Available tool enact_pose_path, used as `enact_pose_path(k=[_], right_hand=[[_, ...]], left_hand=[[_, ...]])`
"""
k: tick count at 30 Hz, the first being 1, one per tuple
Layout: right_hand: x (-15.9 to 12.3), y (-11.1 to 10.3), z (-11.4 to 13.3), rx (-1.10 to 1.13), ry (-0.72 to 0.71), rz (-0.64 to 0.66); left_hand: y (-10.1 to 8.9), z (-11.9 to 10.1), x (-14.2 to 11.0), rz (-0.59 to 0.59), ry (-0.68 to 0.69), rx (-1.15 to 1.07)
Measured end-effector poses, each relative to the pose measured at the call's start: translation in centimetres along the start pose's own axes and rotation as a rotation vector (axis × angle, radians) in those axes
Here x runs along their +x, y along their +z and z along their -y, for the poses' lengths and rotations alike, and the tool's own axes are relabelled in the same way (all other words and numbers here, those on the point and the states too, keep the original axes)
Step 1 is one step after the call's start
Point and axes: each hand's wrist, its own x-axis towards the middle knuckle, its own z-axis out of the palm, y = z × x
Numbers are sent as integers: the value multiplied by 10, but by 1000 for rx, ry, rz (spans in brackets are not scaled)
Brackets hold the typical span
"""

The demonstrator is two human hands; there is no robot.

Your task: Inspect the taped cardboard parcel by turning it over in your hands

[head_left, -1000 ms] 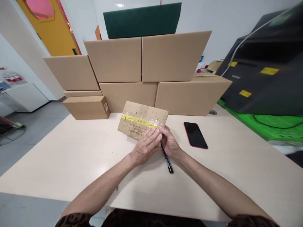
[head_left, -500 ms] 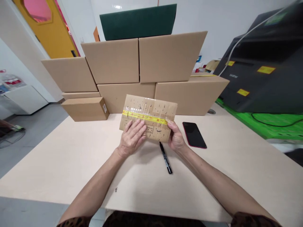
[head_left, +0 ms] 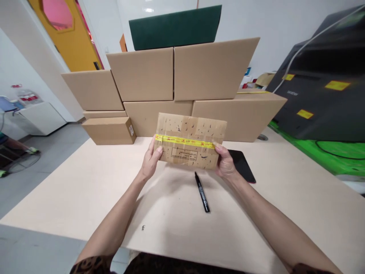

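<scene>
A small flat cardboard box [head_left: 189, 131], sealed with clear tape and a yellow printed tape strip, is held above the table with its top face tilted toward me. My left hand [head_left: 151, 160] grips its left end and my right hand [head_left: 225, 163] grips its right end. A black marker pen [head_left: 202, 192] lies on the cream table [head_left: 85, 190] just below the box, between my forearms. A black phone with a red edge [head_left: 243, 169] lies flat on the table behind my right hand, partly hidden by it.
Several larger cardboard boxes [head_left: 182, 76] are stacked like a wall along the table's far edge, with a dark green box [head_left: 173, 26] on top. A small closed carton [head_left: 110, 130] sits at their left. A big black machine [head_left: 322, 83] on green matting stands at right.
The box has been lifted off the table and tilted up. My hands have moved apart from its near edge to its two ends. The pen and phone have stayed put.
</scene>
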Motion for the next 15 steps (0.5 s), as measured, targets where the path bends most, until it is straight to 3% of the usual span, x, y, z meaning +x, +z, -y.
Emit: enact_pose_path(k=[2,5,10,15], right_hand=[[3,-5,3,-14,22,-11],[9,-15,5,-56,32,-14],[15,-28,5,-50,85,68],[15,-28,5,-72,95,128]], left_hand=[[-1,-4,2,112,-36,-136],[-2,-7,2,182,-88,-208],[3,-16,-3,147,-197,-363],[10,-21,-7,129,-185,-369]])
